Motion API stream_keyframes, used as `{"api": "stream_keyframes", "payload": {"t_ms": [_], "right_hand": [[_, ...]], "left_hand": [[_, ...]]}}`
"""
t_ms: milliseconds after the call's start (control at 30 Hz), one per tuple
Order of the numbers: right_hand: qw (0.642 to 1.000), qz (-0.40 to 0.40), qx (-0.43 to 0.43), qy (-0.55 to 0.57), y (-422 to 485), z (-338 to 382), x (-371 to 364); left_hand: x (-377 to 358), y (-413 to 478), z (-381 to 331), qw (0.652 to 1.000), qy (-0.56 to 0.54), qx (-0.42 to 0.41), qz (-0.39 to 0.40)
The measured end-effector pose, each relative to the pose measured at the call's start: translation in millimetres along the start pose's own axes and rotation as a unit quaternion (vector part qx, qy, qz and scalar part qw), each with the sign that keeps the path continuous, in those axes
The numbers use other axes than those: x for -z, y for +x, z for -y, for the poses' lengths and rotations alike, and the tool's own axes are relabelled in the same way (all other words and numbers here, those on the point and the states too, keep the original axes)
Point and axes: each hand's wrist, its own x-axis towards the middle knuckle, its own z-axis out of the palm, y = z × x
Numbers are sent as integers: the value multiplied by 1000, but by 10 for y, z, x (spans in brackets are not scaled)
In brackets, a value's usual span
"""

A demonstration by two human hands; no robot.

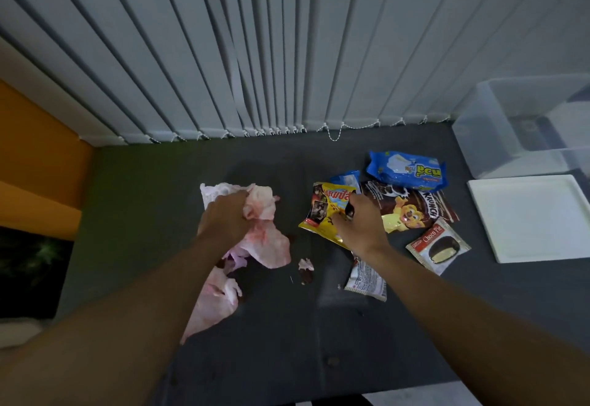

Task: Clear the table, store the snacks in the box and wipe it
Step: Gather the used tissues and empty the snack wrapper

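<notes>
Head view: my left hand [227, 218] clenches tissue [265, 214]; right hand [359, 223] grips yellow packet [322, 214]. Risk: tissue tearing, scraps staying on table [143, 201].

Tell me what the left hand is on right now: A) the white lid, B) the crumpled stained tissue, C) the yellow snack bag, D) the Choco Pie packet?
B: the left hand is closed on the crumpled stained tissue, while the right hand rests on the yellow snack bag.
</notes>
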Motion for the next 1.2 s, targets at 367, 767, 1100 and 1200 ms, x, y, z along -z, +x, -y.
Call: {"api": "stream_keyframes", "payload": {"t_ms": [367, 767, 1100, 1200], "right_hand": [[1000, 31, -2, -4, 7, 141, -136], [999, 35, 29, -10, -29, 313, 35], [997, 41, 65, -6, -26, 234, 177], [996, 42, 74, -15, -27, 215, 216]], "left_hand": [[147, -262, -29, 1000, -26, -13, 8], [158, -544, -89, 1000, -24, 12, -6], [-34, -723, -172, 998, -20, 57, 5], [-66, -783, -183, 996, -15, 86, 28]]}}
